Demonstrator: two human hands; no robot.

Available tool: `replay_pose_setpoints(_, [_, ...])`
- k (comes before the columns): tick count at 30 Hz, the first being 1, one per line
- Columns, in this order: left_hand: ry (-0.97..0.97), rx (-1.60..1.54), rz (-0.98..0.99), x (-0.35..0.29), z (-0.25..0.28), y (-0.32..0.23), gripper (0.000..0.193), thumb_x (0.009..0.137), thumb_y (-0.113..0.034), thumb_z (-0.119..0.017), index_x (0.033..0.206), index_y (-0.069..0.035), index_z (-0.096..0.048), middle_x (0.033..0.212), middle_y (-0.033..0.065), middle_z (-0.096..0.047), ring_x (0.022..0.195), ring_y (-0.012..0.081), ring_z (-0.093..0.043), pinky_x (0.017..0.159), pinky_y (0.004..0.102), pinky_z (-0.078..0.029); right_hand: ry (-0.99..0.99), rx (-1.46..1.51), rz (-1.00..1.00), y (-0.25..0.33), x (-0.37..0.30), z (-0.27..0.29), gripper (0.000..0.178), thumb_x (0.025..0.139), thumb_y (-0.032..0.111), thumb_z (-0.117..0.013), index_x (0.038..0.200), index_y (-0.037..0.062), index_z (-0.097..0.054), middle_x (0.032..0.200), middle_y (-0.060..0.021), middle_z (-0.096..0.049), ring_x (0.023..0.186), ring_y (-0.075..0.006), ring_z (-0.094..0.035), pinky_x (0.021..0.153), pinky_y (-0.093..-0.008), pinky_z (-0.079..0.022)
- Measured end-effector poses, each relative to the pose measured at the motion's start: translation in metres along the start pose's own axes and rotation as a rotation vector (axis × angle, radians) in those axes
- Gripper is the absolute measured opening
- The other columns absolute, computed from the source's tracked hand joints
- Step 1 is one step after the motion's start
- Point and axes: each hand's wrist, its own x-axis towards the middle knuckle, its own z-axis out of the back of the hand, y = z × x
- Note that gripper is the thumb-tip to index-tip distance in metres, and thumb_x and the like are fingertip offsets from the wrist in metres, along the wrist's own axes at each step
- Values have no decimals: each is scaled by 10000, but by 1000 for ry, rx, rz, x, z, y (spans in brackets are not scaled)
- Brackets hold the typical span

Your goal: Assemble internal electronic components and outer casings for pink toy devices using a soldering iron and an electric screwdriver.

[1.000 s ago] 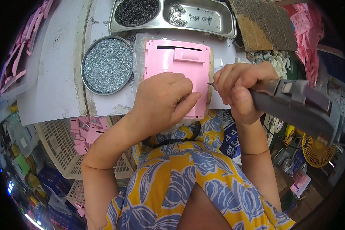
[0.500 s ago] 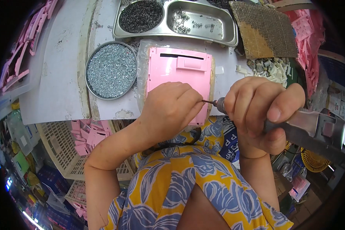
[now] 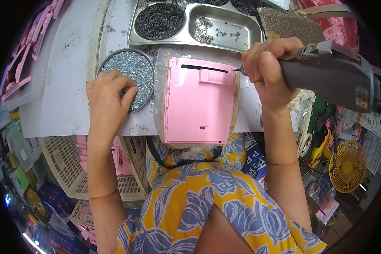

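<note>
My left hand (image 3: pixel 110 95) reaches into a round metal dish (image 3: pixel 151 95) full of small silvery screws (image 3: pixel 133 67). Its fingers are curled together among the screws, and what they pinch is hidden. In my right hand (image 3: pixel 273 70) is a grey electric screwdriver (image 3: pixel 326 76), held sideways with its body pointing to the right. The screwdriver's tip is at the upper right corner of a pink plastic panel (image 3: pixel 199 101); I cannot tell whether it touches. That panel lies flat, with a dark slot and a raised block near its far edge.
Beyond the panel stands a steel compartment tray (image 3: pixel 156 42) holding dark springs. A brown cardboard piece (image 3: pixel 290 25) is at the far right, above small white parts. Below the table's left front edge, a cream plastic crate (image 3: pixel 67 169) holds pink parts. A yellow fan (image 3: pixel 348 167) stands at right.
My left hand has left the panel and moved left into the screw dish. My right hand has gone up and away from me with the screwdriver, its tip now by the panel's far right corner.
</note>
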Motion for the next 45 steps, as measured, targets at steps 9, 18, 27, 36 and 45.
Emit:
replay_pose_setpoints(9, [-144,-84,53,17,-7,11,218,885,-159,-704,744,-32,-596,767,112,-569,764,320,-553,702,440,-400,-16,185,-22,8,12,-1,160,981,82,-523,1135,47,-547,638,-13,-435,523,-131,-407,526,-328,-384])
replay_pose_setpoints(18, [-225,-400,-251,10,-2,-67,96,825,-99,-745,811,-71,-654,758,65,-619,755,256,-590,736,381,-402,283,488,-60,64,23,-30,302,1020,394,-566,1225,175,-541,627,86,-477,517,-72,-455,588,-278,-408])
replay_pose_setpoints(27, [-158,-763,-117,-1,-8,-75,105,803,-59,-765,892,-98,-727,781,26,-703,669,180,-628,794,343,-407,275,405,-159,79,24,-55,283,1005,414,-618,1154,196,-515,614,80,-499,484,-82,-473,544,-276,-407])
replay_pose_setpoints(36, [-188,-523,-146,6,8,-57,155,761,-179,-805,868,-110,-717,928,15,-664,909,220,-608,910,431,-376,257,397,-123,64,23,-69,239,1019,332,-578,1182,165,-529,605,68,-487,499,-94,-460,558,-295,-408])
replay_pose_setpoints(45, [-139,-86,44,-7,-8,7,102,851,-206,-726,916,-129,-705,946,14,-617,992,242,-550,947,477,-329,211,470,56,-8,48,-74,208,1026,168,-480,1190,55,-541,650,1,-410,537,-136,-400,586,-345,-399])
